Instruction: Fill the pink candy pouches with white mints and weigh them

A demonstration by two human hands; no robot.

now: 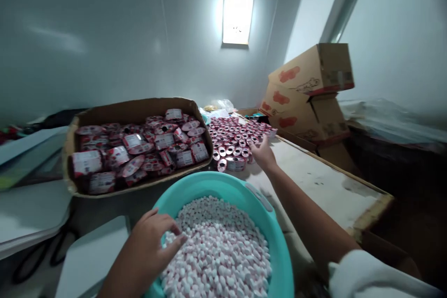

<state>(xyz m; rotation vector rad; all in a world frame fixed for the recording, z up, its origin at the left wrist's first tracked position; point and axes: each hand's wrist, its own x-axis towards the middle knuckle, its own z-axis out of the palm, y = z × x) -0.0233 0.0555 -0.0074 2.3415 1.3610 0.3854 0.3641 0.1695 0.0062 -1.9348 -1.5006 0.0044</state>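
Note:
A turquoise basin (284, 253) full of small white and pale pink candy-like pieces (220, 251) stands in front of me. My left hand (153, 244) hangs over the basin's left side, thumb and fingers loosely bent and apart, with nothing visible between them. Beyond the basin, my right hand (263, 152) reaches to the near right edge of a large group of small round tubs (232, 137) with red and white wrappers and dark openings on top. Its thumb and fingers are spread beside the tubs; whether they touch one I cannot tell.
An open cardboard box (71, 167) at left holds many similar wrapped tubs (134, 142). Stacked cardboard cartons (296, 102) lean at the back right. A pale board (321, 172) with a raised edge lies at right. White lids or sheets (94, 253) and black scissors-like handles (45, 253) lie at left.

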